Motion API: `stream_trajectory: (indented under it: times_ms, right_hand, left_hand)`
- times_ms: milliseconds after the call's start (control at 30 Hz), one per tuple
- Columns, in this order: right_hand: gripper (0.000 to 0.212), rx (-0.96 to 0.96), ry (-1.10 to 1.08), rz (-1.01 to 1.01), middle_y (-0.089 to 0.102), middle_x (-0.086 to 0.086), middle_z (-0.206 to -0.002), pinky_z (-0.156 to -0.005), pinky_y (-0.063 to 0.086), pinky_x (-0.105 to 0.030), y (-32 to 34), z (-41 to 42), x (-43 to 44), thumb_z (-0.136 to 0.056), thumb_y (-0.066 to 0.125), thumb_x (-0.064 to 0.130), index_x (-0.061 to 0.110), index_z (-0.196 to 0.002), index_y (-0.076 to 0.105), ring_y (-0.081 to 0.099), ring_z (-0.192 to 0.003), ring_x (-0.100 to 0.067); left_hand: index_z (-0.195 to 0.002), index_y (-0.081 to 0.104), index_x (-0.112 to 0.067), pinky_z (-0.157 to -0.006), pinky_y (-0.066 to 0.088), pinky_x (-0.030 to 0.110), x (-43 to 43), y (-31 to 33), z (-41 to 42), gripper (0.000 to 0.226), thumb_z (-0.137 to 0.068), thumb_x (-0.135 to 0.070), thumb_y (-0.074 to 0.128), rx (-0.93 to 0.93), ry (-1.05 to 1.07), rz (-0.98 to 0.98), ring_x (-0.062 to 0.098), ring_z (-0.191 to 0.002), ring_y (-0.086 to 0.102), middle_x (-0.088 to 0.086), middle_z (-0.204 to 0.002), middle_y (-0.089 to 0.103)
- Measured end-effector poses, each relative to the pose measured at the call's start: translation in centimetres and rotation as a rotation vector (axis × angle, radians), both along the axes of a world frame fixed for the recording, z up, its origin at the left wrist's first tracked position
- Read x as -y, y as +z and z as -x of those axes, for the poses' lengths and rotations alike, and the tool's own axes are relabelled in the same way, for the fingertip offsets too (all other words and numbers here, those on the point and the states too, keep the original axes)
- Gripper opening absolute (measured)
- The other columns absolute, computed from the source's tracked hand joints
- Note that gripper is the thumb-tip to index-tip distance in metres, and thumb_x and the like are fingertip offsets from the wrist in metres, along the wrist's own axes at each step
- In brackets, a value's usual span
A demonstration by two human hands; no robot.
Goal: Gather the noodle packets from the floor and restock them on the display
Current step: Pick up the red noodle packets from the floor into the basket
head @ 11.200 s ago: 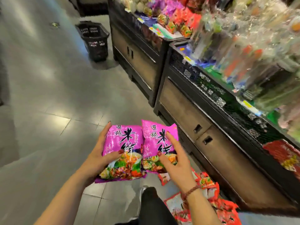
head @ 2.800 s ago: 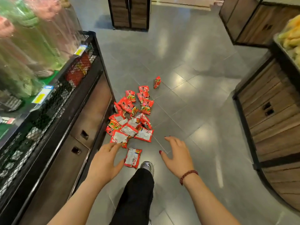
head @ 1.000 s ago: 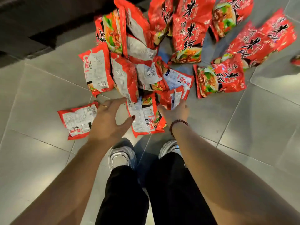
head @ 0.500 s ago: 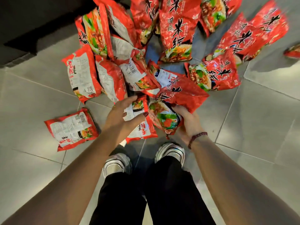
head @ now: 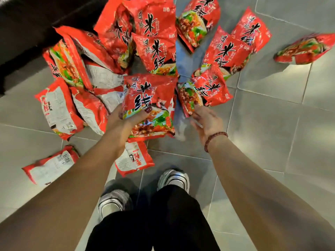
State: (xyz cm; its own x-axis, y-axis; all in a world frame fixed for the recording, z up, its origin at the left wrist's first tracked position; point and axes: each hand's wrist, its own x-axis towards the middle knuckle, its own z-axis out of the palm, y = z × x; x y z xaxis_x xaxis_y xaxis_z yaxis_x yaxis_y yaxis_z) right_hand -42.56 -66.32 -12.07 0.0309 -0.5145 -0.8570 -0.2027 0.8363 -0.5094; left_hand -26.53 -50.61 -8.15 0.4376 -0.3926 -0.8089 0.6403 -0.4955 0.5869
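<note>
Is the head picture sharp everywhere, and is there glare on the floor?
Head view: the held noodle packet is fairly sharp at centre; the lone packet at far right is smeared; pale glare lies on the floor tiles; forearms look stretched.

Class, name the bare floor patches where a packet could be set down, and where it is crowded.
Bare tile lies right of the right hand, short of the lone far-right packet. Crowded: the overlapping packets ahead of the left hand, against the dark display base.

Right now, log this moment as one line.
left hand: holds red noodle packet | right hand: open, near another packet | remaining packets: on tiled floor
</note>
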Motion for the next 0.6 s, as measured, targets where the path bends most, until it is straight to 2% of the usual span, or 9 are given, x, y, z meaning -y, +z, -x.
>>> stream_trajectory:
  times_ms: [67,133,200,267,367,433,500,533,600]
  right_hand:
    - [0.027,-0.172,-0.072,0.036,0.062,-0.003,-0.077,-0.068,0.050,-0.026,-2.6,0.9,1.5,-0.077,0.080,0.025,0.015,-0.081,0.056,0.056,-0.063,-0.009]
    - [0.030,-0.204,-0.063,0.028,0.058,0.000,-0.076,-0.071,0.048,-0.029,-4.9,1.0,2.5,-0.075,0.080,0.030,0.013,-0.085,0.057,0.054,-0.067,-0.011]
    - [0.035,-0.133,-0.088,0.020,0.065,0.000,-0.084,-0.063,0.048,-0.023,-6.7,0.6,3.3,-0.077,0.079,0.028,0.011,-0.102,0.062,0.060,-0.074,-0.012]
    - [0.046,-0.065,-0.142,0.053,0.070,-0.002,-0.100,-0.053,0.047,-0.019,-8.1,-0.1,3.9,-0.080,0.077,0.022,0.008,-0.119,0.059,0.066,-0.079,-0.013]
    - [0.043,-0.026,-0.228,0.161,0.067,-0.003,-0.094,-0.046,0.048,-0.017,-9.2,-1.1,4.0,-0.083,0.070,0.006,0.005,-0.122,0.054,0.065,-0.071,-0.013]
    - [0.040,-0.008,-0.243,0.262,0.065,-0.001,-0.091,-0.061,0.055,-0.024,-9.0,-1.5,3.8,-0.081,0.068,-0.004,0.007,-0.118,0.053,0.065,-0.076,-0.014]
    - [0.039,0.005,-0.192,0.313,0.066,-0.002,-0.095,-0.083,0.056,-0.040,-8.0,-1.6,3.2,-0.079,0.070,-0.004,0.010,-0.112,0.055,0.066,-0.090,-0.022]
    - [0.037,0.024,-0.175,0.307,0.067,-0.003,-0.097,-0.088,0.055,-0.045,-7.0,-1.6,2.8,-0.080,0.071,-0.002,0.011,-0.111,0.056,0.066,-0.094,-0.025]
    - [0.038,0.089,-0.166,0.271,0.068,-0.006,-0.099,-0.079,0.058,-0.043,-4.0,-1.4,2.1,-0.083,0.070,0.002,0.008,-0.117,0.056,0.069,-0.088,-0.024]
  left_hand:
    - [-0.121,0.060,-0.025,-0.093,0.052,0.054,-0.3,-1.4,0.2,0.070,-0.057,-0.033,0.090,0.043,0.096,-0.014,0.029,-0.100,0.070,0.003,-0.110,0.073]
    - [-0.118,0.061,-0.026,-0.090,0.054,0.052,-0.7,-2.7,0.3,0.067,-0.057,-0.031,0.089,0.080,0.121,-0.024,0.027,-0.098,0.071,0.002,-0.108,0.073]
    - [-0.111,0.060,-0.032,-0.087,0.056,0.048,-0.9,-3.4,0.5,0.059,-0.058,-0.029,0.085,0.081,0.117,-0.026,0.022,-0.097,0.071,-0.001,-0.106,0.073]
    - [-0.111,0.060,-0.033,-0.084,0.057,0.044,-1.0,-4.1,0.5,0.054,-0.062,-0.024,0.081,0.074,0.108,-0.004,0.020,-0.095,0.071,-0.003,-0.104,0.074]
    - [-0.117,0.060,-0.028,-0.078,0.057,0.038,-1.3,-4.3,0.3,0.061,-0.060,-0.023,0.080,0.077,0.096,0.038,0.019,-0.095,0.072,-0.004,-0.104,0.074]
    - [-0.117,0.061,-0.029,-0.078,0.056,0.037,-1.6,-4.0,0.0,0.060,-0.061,-0.024,0.080,0.075,0.082,0.043,0.019,-0.096,0.071,-0.003,-0.105,0.074]
    - [-0.121,0.060,-0.027,-0.079,0.056,0.039,-2.1,-3.2,-0.2,0.064,-0.061,-0.025,0.081,0.062,0.095,0.047,0.022,-0.098,0.071,-0.001,-0.108,0.073]
    - [-0.124,0.059,-0.024,-0.078,0.057,0.038,-2.4,-2.6,-0.2,0.066,-0.062,-0.025,0.080,0.058,0.112,0.050,0.023,-0.098,0.071,0.001,-0.109,0.073]
    - [-0.127,0.057,-0.022,-0.068,0.058,0.031,-3.0,-0.6,-0.3,0.061,-0.069,-0.019,0.078,0.061,0.156,0.051,0.022,-0.095,0.072,0.002,-0.108,0.073]
